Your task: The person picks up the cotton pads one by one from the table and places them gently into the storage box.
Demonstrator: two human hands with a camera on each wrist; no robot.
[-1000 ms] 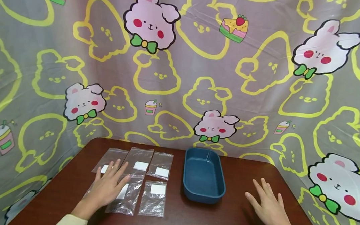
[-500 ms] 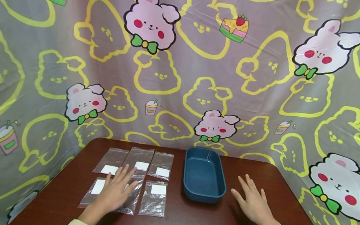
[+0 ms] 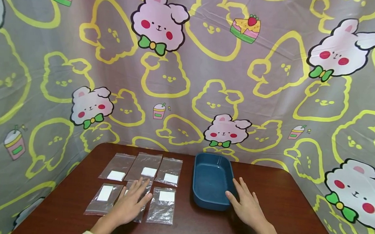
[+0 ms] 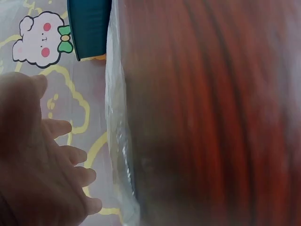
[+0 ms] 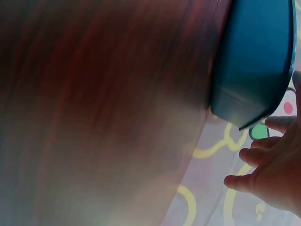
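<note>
Several clear zip bags lie flat in two rows on the left of the table, each with a white patch; one is the front right bag (image 3: 160, 213). My left hand (image 3: 128, 203) hovers with spread fingers over the front middle bag (image 3: 140, 217), hiding much of it. To the right of the bags stands a blue rectangular basin (image 3: 210, 204) with nothing in it. My right hand (image 3: 247, 207) is beside it, fingers extended, fingertips overlapping its right rim in the head view. Neither hand holds anything. In the left wrist view, a bag's edge (image 4: 121, 155) shows beyond the left hand's fingers.
The dark red-brown wooden table (image 3: 284, 201) has rounded far corners. A grey curtain (image 3: 270, 96) printed with yellow outlines and white rabbits hangs right behind it and around both sides. The back left bag (image 3: 121, 161) lies near the table's far edge.
My right hand has moved left from the table's right side to the basin's rim. My left hand has shifted right across the bags, uncovering the front left one. Bags and basin lie unchanged.
</note>
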